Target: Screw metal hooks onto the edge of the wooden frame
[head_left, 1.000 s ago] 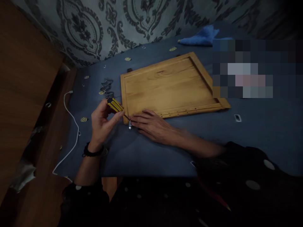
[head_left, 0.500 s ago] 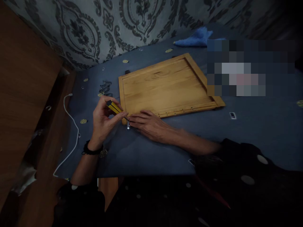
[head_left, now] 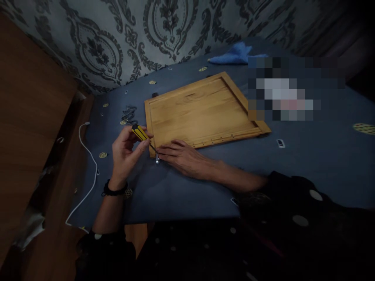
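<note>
My left hand is closed around the yellow and black handle of a screwdriver. Its shaft slants down to the near left corner of a framed wooden panel, where a small silver metal piece sticks out past the edge. My right hand lies flat along the panel's near edge, fingers stretched out, its fingertips beside the screwdriver's tip. Whether those fingertips touch the metal piece I cannot tell. Several small dark holes line the panel's near edge.
Small metal hardware lies in a heap left of the panel. A blue cloth rests near the patterned wall. A white cable runs down the left side of the blue cloth-covered surface. A blurred patch hides something on the right.
The view has shifted slightly. My left thumb has drawn back up the screwdriver, leaving more of its shaft showing. My right hand stays on the panel's edge.
</note>
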`<state>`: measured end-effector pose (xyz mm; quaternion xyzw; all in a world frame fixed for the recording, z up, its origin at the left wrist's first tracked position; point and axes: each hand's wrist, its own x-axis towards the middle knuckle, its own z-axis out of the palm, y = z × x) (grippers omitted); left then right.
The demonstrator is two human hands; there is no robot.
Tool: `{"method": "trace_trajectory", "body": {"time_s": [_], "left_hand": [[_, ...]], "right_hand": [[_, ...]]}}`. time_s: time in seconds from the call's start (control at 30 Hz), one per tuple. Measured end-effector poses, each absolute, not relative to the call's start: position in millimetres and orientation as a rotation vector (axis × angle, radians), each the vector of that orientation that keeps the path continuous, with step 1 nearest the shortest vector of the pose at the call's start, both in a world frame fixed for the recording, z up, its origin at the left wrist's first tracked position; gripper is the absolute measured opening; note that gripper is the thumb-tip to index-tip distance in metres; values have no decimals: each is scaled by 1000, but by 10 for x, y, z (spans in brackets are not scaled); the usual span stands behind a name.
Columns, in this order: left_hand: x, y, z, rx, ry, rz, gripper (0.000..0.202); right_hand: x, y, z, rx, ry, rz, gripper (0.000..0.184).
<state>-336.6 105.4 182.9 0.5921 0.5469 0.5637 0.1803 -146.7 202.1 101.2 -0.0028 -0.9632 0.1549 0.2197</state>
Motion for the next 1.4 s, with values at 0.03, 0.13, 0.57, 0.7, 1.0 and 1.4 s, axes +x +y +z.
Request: {"method": "trace_trajectory", "body": {"time_s": [0.03, 0.13, 0.57, 0.7, 1.0, 1.4], "left_hand": [[-3365, 1052, 1826, 1685, 1548, 1590, 31], [-3364, 1055, 1813, 1715, 1613, 1591, 32], [-3353, 1009, 1811, 1755, 1664, 1559, 29], [-3347, 1010, 1831, 1763, 1703, 1608, 27], [-3354, 993, 1816, 1722, 1700, 1562, 29], [-3347, 980, 1807, 1671, 1668, 1579, 30]], "right_hand": [[-1468, 2023, 1013, -9, -2664, 431, 42], [-1469, 2022, 1014, -7, -2664, 425, 41], [-1464, 2010, 1045, -16, -2665, 414, 40], [-1461, 2007, 1040, -24, -2657, 431, 42], [-1473, 2018, 1011, -23, -2679, 433, 42], [-1467, 2009, 1034, -21, -2678, 442, 40]]}}
